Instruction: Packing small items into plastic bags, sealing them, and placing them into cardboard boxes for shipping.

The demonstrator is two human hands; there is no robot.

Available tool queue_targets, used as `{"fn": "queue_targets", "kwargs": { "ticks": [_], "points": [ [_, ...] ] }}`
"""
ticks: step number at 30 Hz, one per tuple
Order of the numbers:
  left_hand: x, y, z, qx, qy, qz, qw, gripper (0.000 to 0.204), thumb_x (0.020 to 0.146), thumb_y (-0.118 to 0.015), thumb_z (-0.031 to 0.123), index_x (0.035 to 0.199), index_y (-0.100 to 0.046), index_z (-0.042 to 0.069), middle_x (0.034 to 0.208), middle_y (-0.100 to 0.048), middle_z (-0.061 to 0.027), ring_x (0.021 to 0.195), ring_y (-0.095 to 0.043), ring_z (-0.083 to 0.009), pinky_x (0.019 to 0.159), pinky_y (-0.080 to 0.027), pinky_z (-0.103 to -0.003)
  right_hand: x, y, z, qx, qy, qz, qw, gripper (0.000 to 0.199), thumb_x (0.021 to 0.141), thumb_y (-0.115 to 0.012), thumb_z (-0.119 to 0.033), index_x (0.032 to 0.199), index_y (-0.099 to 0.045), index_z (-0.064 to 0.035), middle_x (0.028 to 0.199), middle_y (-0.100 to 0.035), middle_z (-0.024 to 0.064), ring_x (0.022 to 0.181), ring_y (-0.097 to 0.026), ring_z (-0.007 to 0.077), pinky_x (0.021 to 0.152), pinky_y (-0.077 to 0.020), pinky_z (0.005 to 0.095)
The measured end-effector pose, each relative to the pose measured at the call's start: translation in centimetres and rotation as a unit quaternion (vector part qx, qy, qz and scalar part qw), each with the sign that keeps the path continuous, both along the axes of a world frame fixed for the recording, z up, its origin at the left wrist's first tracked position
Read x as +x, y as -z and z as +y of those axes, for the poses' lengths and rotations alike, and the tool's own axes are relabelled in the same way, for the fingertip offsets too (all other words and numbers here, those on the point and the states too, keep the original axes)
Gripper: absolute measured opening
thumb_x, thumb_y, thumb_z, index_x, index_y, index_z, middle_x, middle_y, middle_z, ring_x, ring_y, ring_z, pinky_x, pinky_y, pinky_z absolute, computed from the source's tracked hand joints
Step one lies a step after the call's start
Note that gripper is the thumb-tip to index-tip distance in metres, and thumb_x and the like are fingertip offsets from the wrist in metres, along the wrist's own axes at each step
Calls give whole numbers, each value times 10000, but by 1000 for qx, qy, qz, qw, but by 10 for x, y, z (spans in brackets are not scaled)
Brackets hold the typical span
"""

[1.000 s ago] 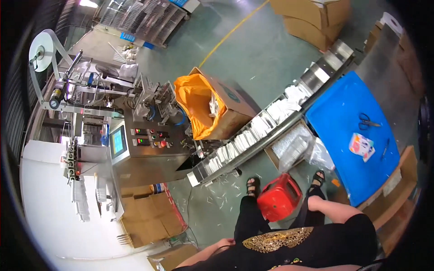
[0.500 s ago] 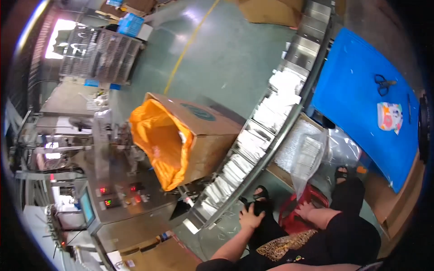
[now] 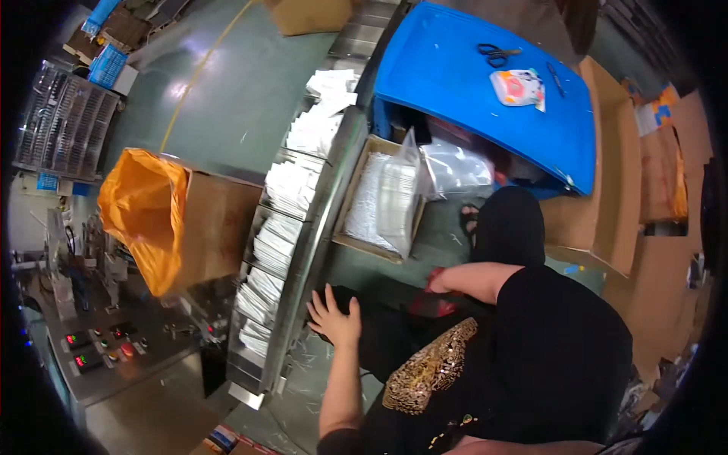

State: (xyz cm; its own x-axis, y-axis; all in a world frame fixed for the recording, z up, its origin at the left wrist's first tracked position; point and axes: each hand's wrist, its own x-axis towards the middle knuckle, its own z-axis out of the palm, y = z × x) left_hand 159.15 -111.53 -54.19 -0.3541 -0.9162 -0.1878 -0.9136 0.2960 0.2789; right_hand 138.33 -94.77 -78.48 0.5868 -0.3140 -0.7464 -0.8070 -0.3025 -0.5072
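- We find the red stool [image 3: 436,306] low between the person's legs, mostly hidden by dark clothing
- We see the right hand [image 3: 443,281] reaching down to the stool's edge, but most of its fingers are out of sight, so we cannot tell whether they grip it or only rest there
- We see the left hand [image 3: 334,318] empty, fingers spread wide, at the dark-trousered knee and just beside the conveyor [image 3: 326,220]; we cannot tell how firmly it presses
- Along that metal conveyor we see white packets [image 3: 292,189] standing in rows of compartments
- Between conveyor and table we have an open carton [image 3: 369,248] of thin white pieces, with a clear bag of white items [image 3: 398,201] inside it and a clear plastic sheet [image 3: 459,167] just beside
- On the blue table [image 3: 455,68] we spot scissors [image 3: 497,54], a white-and-pink packet [image 3: 519,89] and a slim dark tool [image 3: 556,78]
- Across the conveyor we see a box [image 3: 220,220] with an orange liner [image 3: 144,212], near a metal control panel [image 3: 106,345]
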Motion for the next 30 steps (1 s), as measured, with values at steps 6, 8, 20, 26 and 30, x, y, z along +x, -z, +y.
{"fn": "queue_targets", "kwargs": {
  "ticks": [6,8,20,26,30],
  "points": [
    [-51,-14,6,47,197,194,960,696,736,-619,356,1332,-303,186,1369,-196,-249,1193,-329,-406,946,-317,-445,-39,-163,-48,-295,529,-149,782,169,743,-484,-108,877,-574,-57,868,-578,159,836,-549,343,734,-451,406],
    [-99,-17,5,91,173,157,968,734,740,-607,403,1349,-261,182,1368,-177,-270,1148,-381,-433,904,-379,-414,-80,-204,-61,-393,515,-143,748,189,737,-476,-83,902,-569,-73,900,-572,124,854,-542,321,754,-441,398],
    [-140,37,4,243,179,61,951,919,649,-620,83,1378,-86,249,1321,-192,-334,1113,-403,-454,902,-390,-430,-138,-213,-170,-431,170,48,885,89,719,-500,-152,751,-579,-130,785,-564,53,804,-564,230,807,-394,425],
    [-127,34,-24,283,154,280,905,719,703,-567,145,1348,-250,149,1293,-261,-336,1164,-331,-464,926,-367,-408,-164,-242,-141,-383,30,7,923,103,717,-492,-169,772,-567,-124,784,-535,79,786,-554,270,676,-430,395],
    [-120,54,-49,480,27,246,842,453,774,-491,407,909,-632,-3,1062,-525,-267,991,-513,-385,828,-426,-412,-138,-255,-156,-300,-17,40,953,93,701,-524,-166,774,-571,-132,775,-545,86,779,-558,265,673,-433,397]
  ]
}}
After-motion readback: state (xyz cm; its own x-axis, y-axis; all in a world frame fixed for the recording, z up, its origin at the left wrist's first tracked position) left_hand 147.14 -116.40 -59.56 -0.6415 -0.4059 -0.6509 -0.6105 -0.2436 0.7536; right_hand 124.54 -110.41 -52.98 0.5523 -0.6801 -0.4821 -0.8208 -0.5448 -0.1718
